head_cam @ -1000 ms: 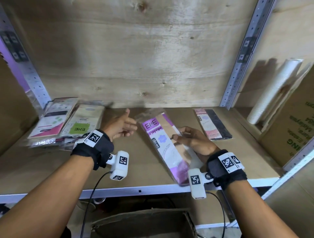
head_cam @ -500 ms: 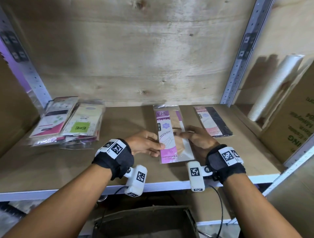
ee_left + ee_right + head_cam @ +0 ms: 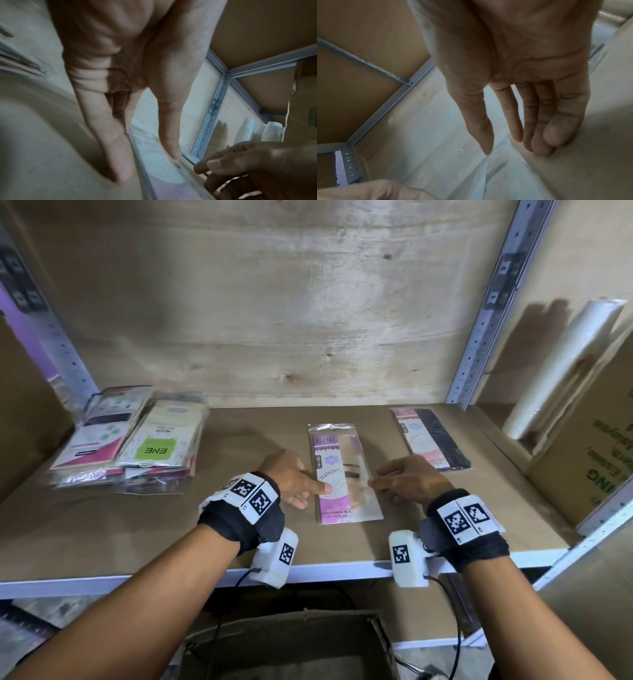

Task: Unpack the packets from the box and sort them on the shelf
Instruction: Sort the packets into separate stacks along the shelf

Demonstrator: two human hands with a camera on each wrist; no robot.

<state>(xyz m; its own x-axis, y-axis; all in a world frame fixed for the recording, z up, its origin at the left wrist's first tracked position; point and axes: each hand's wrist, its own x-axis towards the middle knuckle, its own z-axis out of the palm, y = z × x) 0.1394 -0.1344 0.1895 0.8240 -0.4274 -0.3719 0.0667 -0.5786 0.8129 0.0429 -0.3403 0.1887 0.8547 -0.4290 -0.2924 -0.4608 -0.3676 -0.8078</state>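
Observation:
A purple-and-white ENE packet [image 3: 339,474] lies flat in the middle of the shelf board [image 3: 239,529]. My left hand [image 3: 310,491] sits at its left edge, the thumb resting on the packet and the fingers straight. In the left wrist view the left hand [image 3: 145,165] reaches down, with one fingertip on the board beside the packet [image 3: 164,169]. My right hand [image 3: 383,486] is at the packet's right edge, holding nothing. In the right wrist view the right hand [image 3: 513,148] has relaxed, straight fingers with their tips on the board beside the packet's clear plastic edge [image 3: 496,169].
A stack of packets [image 3: 137,443] lies at the shelf's left. A pink-and-black packet [image 3: 430,438] lies to the right. Further right stand a sleeve of white cups [image 3: 561,371] and a printed carton [image 3: 603,460]. An open cardboard box [image 3: 287,645] sits below the shelf edge.
The purple packet went from tilted in my right hand to flat on the shelf. Both hands slid off it to its side edges, and the right hand let go.

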